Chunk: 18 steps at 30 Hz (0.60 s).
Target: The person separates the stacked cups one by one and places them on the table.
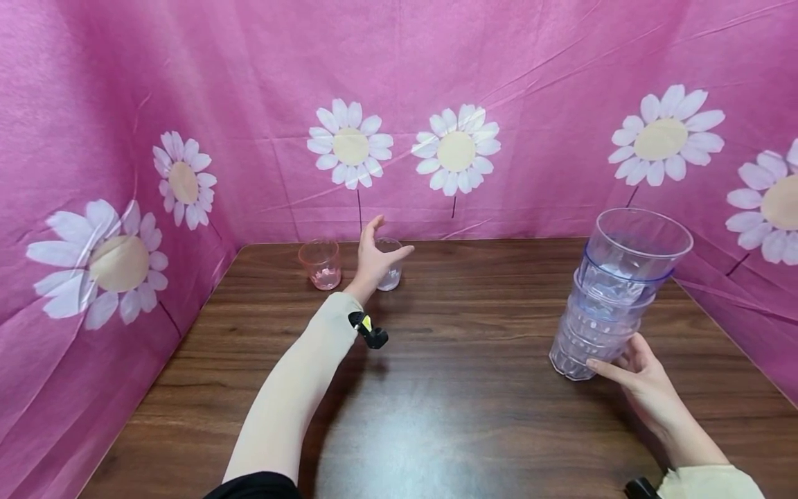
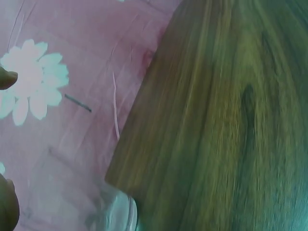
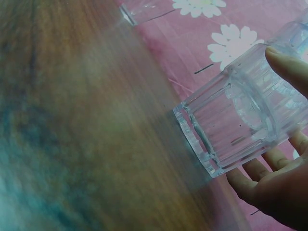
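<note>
At the back of the table my left hand reaches over beside a small clear cup, thumb and fingers spread apart. The hand partly covers that cup in the head view; in the left wrist view a clear cup shows at the bottom, with fingertips at the left edge. Left of this hand stands a pink-tinted cup. On the right, my right hand grips a tall stack of clear plastic cups near its bottom, thumb in front. The stack leans right, and the right wrist view shows its ribbed lowest cup.
A brown wood-grain table lies under everything. Pink cloth with white daisies hangs along its back and both sides. Black wrist cameras are strapped to both forearms, the left one plainly visible.
</note>
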Available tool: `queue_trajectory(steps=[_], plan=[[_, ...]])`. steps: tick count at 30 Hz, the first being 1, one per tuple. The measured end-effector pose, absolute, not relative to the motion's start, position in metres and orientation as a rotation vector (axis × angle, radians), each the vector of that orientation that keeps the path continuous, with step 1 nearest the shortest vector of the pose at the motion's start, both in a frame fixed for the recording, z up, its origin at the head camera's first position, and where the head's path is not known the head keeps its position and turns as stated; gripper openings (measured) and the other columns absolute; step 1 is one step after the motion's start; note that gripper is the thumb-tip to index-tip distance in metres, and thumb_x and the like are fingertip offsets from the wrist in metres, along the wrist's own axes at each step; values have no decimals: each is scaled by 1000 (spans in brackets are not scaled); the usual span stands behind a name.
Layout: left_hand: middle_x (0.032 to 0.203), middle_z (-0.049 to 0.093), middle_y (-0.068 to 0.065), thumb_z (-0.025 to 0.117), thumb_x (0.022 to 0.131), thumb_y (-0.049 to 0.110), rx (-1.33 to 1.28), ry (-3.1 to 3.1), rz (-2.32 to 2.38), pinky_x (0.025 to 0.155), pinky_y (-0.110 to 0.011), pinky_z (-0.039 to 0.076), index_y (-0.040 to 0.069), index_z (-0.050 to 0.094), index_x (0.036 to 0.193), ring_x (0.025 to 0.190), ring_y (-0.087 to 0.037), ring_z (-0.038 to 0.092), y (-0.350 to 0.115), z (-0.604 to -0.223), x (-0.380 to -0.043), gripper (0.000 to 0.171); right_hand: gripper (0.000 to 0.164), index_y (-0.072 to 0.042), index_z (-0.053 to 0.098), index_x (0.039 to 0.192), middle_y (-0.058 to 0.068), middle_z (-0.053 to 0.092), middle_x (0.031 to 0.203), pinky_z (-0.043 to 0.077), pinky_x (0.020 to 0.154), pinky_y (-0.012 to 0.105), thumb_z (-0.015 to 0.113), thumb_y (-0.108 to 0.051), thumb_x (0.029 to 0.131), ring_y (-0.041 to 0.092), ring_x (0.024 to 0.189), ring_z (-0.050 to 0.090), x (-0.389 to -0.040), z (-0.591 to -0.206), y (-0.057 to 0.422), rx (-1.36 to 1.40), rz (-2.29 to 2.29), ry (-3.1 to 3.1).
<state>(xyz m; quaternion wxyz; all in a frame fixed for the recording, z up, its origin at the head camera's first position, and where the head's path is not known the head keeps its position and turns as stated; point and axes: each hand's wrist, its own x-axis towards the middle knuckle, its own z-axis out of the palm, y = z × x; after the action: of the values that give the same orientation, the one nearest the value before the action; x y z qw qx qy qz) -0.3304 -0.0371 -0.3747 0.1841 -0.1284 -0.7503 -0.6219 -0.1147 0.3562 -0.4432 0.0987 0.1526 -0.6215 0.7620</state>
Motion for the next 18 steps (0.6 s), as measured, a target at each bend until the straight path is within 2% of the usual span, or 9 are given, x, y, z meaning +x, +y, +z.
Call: queue_trajectory(steps=[7, 18], plan=[[145, 48, -14, 87, 73, 4, -502, -2108, -1845, 115, -40, 31, 3, 41, 147, 138, -25, 39, -15, -361, -321, 88, 71, -14, 45, 141, -5, 62, 129, 49, 91, 16, 49, 29, 85, 6, 114, 60, -114, -443, 356, 449, 2250, -1848], [143, 50, -16, 86, 74, 3, -714, -2086, -1915, 115, -32, 34, 2, 40, 147, 137, -26, 43, 23, -337, -302, 86, 71, -15, 45, 141, -6, 62, 129, 48, 91, 15, 49, 29, 85, 6, 114, 60, -114, -442, 356, 443, 2242, -1864]])
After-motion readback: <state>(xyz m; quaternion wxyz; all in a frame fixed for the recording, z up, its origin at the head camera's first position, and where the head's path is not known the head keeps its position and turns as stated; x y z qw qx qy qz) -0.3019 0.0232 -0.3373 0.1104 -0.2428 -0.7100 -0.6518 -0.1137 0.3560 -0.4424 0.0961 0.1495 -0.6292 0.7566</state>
